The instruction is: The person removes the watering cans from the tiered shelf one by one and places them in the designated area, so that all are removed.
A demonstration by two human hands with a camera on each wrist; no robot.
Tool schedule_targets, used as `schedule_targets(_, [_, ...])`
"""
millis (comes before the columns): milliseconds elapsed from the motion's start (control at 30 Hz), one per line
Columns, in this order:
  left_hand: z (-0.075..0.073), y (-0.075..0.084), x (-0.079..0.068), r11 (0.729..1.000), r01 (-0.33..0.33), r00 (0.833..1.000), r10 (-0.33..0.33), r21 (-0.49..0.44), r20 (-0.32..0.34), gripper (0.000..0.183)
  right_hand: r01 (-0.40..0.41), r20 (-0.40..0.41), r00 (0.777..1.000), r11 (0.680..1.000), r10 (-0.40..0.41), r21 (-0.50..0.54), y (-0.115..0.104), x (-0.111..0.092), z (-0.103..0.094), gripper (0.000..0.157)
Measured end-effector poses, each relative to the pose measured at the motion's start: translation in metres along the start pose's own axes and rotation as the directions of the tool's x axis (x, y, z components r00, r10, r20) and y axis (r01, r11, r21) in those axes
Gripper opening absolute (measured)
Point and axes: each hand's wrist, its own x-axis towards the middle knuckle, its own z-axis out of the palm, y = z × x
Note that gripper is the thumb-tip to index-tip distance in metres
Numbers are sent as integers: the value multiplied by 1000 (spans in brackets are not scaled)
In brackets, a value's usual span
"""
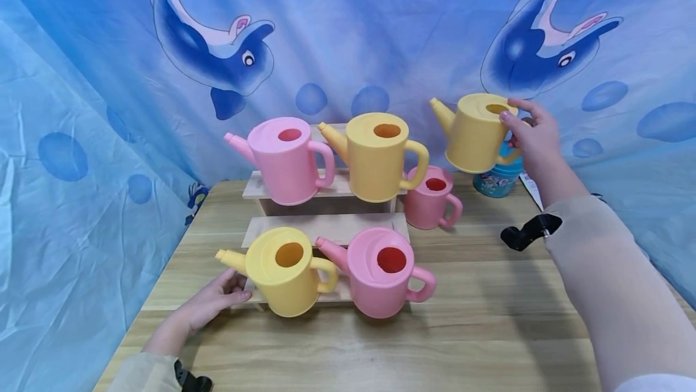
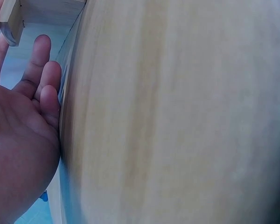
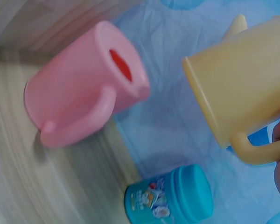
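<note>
My right hand (image 1: 535, 132) holds a yellow watering can (image 1: 475, 138) by its handle side, up in the air at the right, spout to the left. In the right wrist view the lifted can (image 3: 242, 79) shows its base and handle. My left hand (image 1: 214, 301) grips the left front corner of a stepped wooden stand (image 1: 326, 226); in the left wrist view thumb and a finger lie on either side of the board's end (image 2: 10, 25). On the lower step sit a yellow watering can (image 1: 285, 277) and a pink one (image 1: 377, 277).
A pink watering can (image 1: 285, 162) and a yellow one (image 1: 377, 159) stand on the upper step. Right of the stand, another pink watering can (image 1: 429, 202) rests on the wooden table (image 1: 467, 319). A teal lidded tub (image 1: 495, 180) is behind, below the raised can. Blue dolphin-print cloth (image 1: 348, 35) hangs behind.
</note>
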Motion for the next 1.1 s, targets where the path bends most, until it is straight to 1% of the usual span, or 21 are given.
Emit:
schedule_targets(67, [0, 0, 0, 1000, 1, 1000, -1, 2, -2, 51, -5, -6, 1000, 999, 5, -31, 4, -2, -5, 56])
schedule_targets(133, [0, 0, 0, 1000, 5, 1000, -5, 4, -4, 51, -13, -9, 1000, 999, 13, -36, 7, -4, -9, 57])
schedule_targets(367, [-1, 0, 0, 1000, 10, 1000, -10, -3, -1, 51, -32, -11, 999, 999, 32, 6, 21, -10, -22, 62])
schedule_targets(600, [-1, 2, 1, 1000, 12, 1000, -12, -11, 12, 51, -28, -34, 999, 999, 27, -43, 41, -13, -29, 59])
schedule_targets(733, [-1, 3, 1, 1000, 4, 1000, -4, -18, 14, 51, -34, -27, 999, 999, 33, -35, 52, -15, -32, 59])
schedule_targets(833, [-1, 4, 0, 1000, 3, 1000, -3, -19, 11, 51, -50, -17, 999, 995, 49, -91, 61, -17, -34, 59])
schedule_targets(933, [-1, 3, 0, 1000, 3, 1000, -3, -12, 6, 51, -69, -11, 998, 980, 68, -185, 72, -20, -36, 61])
schedule_targets(1000, [0, 3, 0, 1000, -1, 1000, 1, -13, 5, 51, -82, -17, 997, 971, 80, -225, 79, -22, -36, 62])
schedule_targets(1100, [0, 1, 0, 1000, -5, 1000, 6, -15, 4, 50, -87, -24, 996, 962, 84, -257, 88, -25, -36, 64])
